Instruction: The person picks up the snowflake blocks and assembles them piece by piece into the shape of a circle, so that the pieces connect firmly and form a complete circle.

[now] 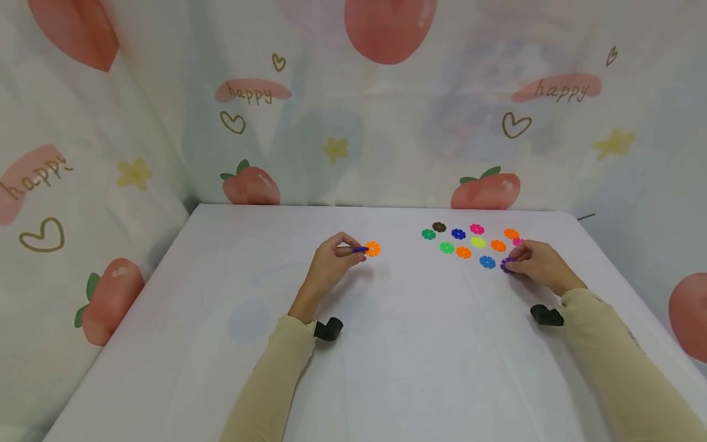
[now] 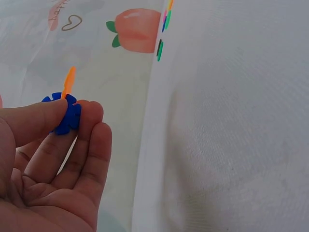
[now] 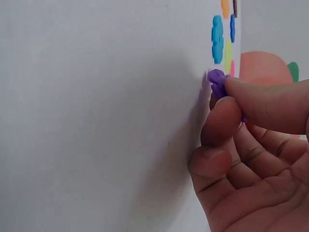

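Between thumb and fingers, my left hand [image 1: 333, 261] pinches a dark blue snowflake disc [image 2: 72, 116] above the table. An orange snowflake disc [image 1: 373, 248] is slotted into the blue one's edge, standing at an angle to it; in the left wrist view this orange disc [image 2: 69, 82] shows edge-on. Over at the right, my right hand [image 1: 538, 265] pinches a purple snowflake disc [image 3: 218, 83] low at the tabletop, its far part hidden by the thumb. A light blue disc [image 1: 487, 262] lies just left of that hand, and a pink disc [image 1: 518, 242] peeks out behind its fingers.
Several loose discs lie spread on the white table [image 1: 409, 356], among them a brown disc [image 1: 439, 227], a bright green disc [image 1: 447, 248] and a yellow disc [image 1: 478, 242]. A printed curtain [image 1: 386, 123] hangs behind the table. Black wrist straps [image 1: 329, 329] sit below both hands.
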Motion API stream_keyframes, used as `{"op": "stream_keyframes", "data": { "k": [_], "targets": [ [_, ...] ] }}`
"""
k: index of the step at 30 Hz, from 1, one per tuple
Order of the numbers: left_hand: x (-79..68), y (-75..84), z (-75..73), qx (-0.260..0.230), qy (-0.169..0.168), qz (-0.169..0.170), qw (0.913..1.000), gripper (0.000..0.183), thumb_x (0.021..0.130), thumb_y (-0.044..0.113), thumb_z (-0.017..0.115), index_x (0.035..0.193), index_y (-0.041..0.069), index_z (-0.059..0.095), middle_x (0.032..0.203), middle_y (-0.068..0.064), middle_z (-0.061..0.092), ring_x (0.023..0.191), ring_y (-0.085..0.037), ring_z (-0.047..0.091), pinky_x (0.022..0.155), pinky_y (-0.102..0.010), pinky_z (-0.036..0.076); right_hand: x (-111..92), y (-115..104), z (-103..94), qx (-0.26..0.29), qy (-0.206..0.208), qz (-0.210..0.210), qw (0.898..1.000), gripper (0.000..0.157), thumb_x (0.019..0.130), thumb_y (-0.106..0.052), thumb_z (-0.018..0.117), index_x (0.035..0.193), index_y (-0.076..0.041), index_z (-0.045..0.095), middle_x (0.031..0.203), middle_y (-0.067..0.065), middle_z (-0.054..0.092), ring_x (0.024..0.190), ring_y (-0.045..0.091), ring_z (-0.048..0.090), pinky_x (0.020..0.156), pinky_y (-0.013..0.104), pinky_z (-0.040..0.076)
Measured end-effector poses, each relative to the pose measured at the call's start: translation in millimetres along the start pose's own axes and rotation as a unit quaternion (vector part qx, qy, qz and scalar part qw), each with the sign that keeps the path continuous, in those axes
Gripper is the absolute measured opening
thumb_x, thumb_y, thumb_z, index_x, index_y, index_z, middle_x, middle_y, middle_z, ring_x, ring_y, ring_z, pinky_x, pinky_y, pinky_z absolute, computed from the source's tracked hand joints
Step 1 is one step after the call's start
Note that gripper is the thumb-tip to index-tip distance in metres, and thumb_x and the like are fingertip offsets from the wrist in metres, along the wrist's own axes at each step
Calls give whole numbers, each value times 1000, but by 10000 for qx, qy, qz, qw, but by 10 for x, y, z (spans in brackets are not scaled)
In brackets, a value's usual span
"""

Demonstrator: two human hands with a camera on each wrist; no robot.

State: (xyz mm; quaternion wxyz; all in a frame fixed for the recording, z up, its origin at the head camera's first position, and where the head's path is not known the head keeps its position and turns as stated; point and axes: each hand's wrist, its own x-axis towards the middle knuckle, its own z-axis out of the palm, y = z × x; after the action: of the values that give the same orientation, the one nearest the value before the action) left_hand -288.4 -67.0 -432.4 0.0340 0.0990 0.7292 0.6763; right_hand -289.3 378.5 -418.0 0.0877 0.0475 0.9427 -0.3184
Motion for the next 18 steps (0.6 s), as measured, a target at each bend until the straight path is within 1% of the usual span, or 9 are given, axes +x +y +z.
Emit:
{"op": "stream_keyframes", "data": {
  "k": [3,6,9,12,15,18],
  "targets": [
    [-5,2,11,56,44,-22,10000,9,99,-2,75,103,2,68,102,-12,80,106,-37,76,98,-40,57,-9,-33,41,220,14,-54,9997,31,105,-7,68,124,12,54,107,23,63,98,36,62,75,25,56],
    [-5,-4,20,79,70,-65,9999,10,98,-2,75,102,1,67,102,-13,80,107,-37,75,96,-39,58,-10,-87,90,395,28,-204,9990,33,105,-8,68,128,12,55,109,22,65,95,33,65,73,21,56],
    [-6,-9,23,66,81,-70,9999,10,97,-4,75,101,0,67,102,-15,79,107,-39,75,95,-38,58,-10,-187,128,502,-9,-390,9980,36,106,-9,67,133,12,57,115,23,65,97,32,67,74,22,57],
    [-3,-12,21,50,90,-64,9999,11,96,-5,76,100,0,66,102,-15,79,107,-41,75,93,-37,59,-4,-297,161,576,-53,-600,9965,35,106,-8,67,134,11,61,119,25,64,100,34,68,76,22,57],
    [0,-13,23,55,83,-52,9999,12,95,-6,76,99,0,66,101,-15,79,106,-41,75,91,-36,59,-4,-400,193,632,-110,-809,9947,32,106,-8,68,132,10,64,119,24,66,101,34,69,76,23,58],
    [5,-12,28,76,64,-62,9999,12,95,-6,77,98,0,66,100,-14,79,105,-41,75,89,-35,59,-8,-501,228,707,-167,-901,9933,31,106,-10,69,131,8,65,119,23,67,99,33,69,78,25,58]
  ]
}}
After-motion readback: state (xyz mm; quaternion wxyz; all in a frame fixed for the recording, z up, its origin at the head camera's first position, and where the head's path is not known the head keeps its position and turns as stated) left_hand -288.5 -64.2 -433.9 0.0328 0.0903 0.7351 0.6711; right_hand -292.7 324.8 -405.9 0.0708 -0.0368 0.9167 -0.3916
